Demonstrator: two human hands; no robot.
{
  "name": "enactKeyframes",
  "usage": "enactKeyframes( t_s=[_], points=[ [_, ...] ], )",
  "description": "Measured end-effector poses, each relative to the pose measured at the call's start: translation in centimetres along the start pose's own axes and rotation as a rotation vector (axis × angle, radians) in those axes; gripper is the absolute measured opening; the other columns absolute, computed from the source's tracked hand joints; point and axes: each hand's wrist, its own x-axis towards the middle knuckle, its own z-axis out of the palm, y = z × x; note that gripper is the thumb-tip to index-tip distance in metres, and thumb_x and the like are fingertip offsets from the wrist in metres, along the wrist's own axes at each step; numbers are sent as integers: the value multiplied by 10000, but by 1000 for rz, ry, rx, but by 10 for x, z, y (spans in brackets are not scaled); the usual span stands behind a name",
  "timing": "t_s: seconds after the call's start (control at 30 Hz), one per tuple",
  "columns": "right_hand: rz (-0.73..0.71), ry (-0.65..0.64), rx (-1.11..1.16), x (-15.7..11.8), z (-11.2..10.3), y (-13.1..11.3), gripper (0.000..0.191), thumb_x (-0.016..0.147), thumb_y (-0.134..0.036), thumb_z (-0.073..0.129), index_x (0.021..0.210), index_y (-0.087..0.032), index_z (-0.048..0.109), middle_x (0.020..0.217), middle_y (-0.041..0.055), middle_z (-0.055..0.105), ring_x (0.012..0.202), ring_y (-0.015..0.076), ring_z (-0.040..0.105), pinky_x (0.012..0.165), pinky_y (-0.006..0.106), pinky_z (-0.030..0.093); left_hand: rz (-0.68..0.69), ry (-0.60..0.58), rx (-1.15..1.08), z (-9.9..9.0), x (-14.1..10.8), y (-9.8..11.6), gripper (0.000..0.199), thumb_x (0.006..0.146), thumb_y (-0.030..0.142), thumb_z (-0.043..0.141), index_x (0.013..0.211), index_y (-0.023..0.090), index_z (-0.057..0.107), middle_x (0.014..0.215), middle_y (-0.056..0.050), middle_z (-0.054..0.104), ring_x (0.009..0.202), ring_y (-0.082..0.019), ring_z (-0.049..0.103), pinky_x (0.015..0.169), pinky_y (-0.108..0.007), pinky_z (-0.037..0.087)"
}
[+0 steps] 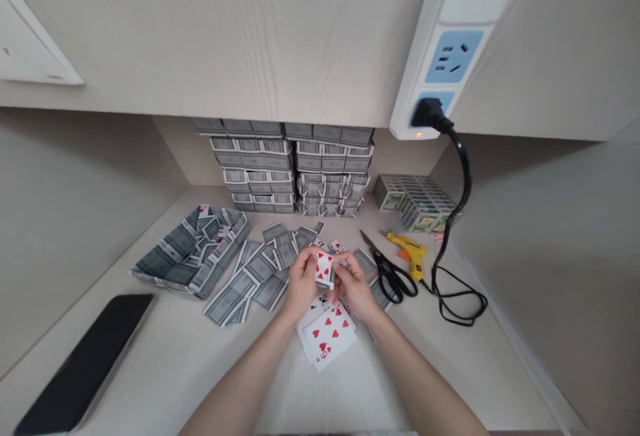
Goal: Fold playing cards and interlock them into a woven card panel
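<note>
Between my two hands I hold a playing card [324,268] with red hearts, its lower edge bent up so that a strip of the grey back shows. The fingers of my left hand [303,279] pinch its left side. My right hand [354,284] grips the right side, thumb near the top corner. Under my hands lies a loose pile of face-up cards, a nine of hearts [330,335] on top. Many grey-backed cards [260,267] are spread beyond and left of my hands, some folded.
Left stands a box made of cards [220,269] with folded pieces inside; a black phone-like slab [87,363] lies nearer. Card-built blocks [260,156] are stacked behind. Right are black scissors [393,276], a yellow glue gun [411,249], its cord [465,176] and a power strip [440,63].
</note>
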Motion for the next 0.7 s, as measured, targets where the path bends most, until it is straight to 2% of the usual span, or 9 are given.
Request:
enactKeyframes(
  t_s=[0.33,0.43,0.53,0.63,0.7],
  points=[
    [6,-17,15,-1,1,-1,225,761,-422,533,843,-257,404,389,-91,510,287,138,474,282,213,352,-49,-6,-31,0,0,7,106,747,255,439,738,192,524,521,60,442,421,-86,389,426,-189,325],
    [24,-68,73,-3,2,-5,253,746,-394,541,903,-257,398,430,-79,541,331,144,515,312,218,391,-64,-22,-42,-2,1,12,116,738,250,425,714,195,524,506,60,438,414,-88,383,420,-192,317],
    [96,-148,176,-4,1,-10,350,733,-438,523,997,-258,381,537,-50,594,412,160,577,364,250,452,-61,-39,-32,-5,2,17,138,732,249,414,698,190,535,501,54,447,411,-88,385,411,-193,312],
    [238,-153,200,-1,0,-10,409,759,-587,416,931,-216,436,557,-17,599,403,152,579,337,235,445,-34,-69,10,-6,1,19,156,728,237,413,683,180,551,490,49,454,412,-87,395,405,-189,310],
    [302,-154,160,0,-1,-7,471,772,-624,370,858,-174,480,514,3,586,374,146,567,314,219,433,-20,-107,30,-6,0,18,165,732,234,410,690,174,558,482,49,462,401,-88,403,392,-188,308]
  ],
)
